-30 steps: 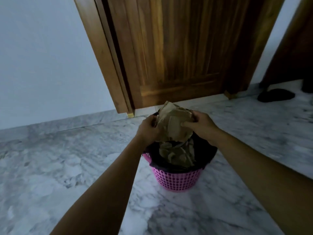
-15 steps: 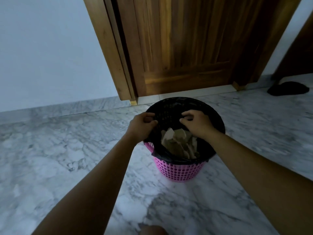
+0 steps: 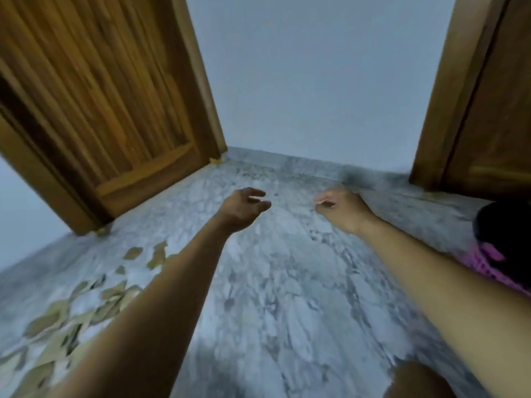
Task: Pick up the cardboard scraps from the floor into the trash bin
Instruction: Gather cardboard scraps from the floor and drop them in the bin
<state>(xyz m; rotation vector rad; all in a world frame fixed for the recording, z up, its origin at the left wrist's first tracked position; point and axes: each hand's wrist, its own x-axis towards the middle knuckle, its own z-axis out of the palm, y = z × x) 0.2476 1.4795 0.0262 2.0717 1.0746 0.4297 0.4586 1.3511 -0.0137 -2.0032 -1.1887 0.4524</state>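
Several brown cardboard scraps [image 3: 57, 317] lie scattered on the marble floor at the lower left, partly hidden behind my left forearm. The pink trash bin [image 3: 494, 254] with its black liner shows only at the right edge, cut off by the frame. My left hand [image 3: 244, 209] hovers over the bare floor in the middle, fingers loosely curled and holding nothing. My right hand [image 3: 342, 209] hangs beside it to the right, also empty with relaxed fingers. The whole view is motion-blurred.
A wooden door [image 3: 94, 104] stands at the upper left and a second wooden door frame [image 3: 482, 96] at the upper right, with a pale wall between them. My knee [image 3: 419, 382] shows at the bottom edge.
My hands let the scraps fall into the bin and pulled away from it. The view swung left, so the bin slid to the right edge and the scraps on the floor came into sight.
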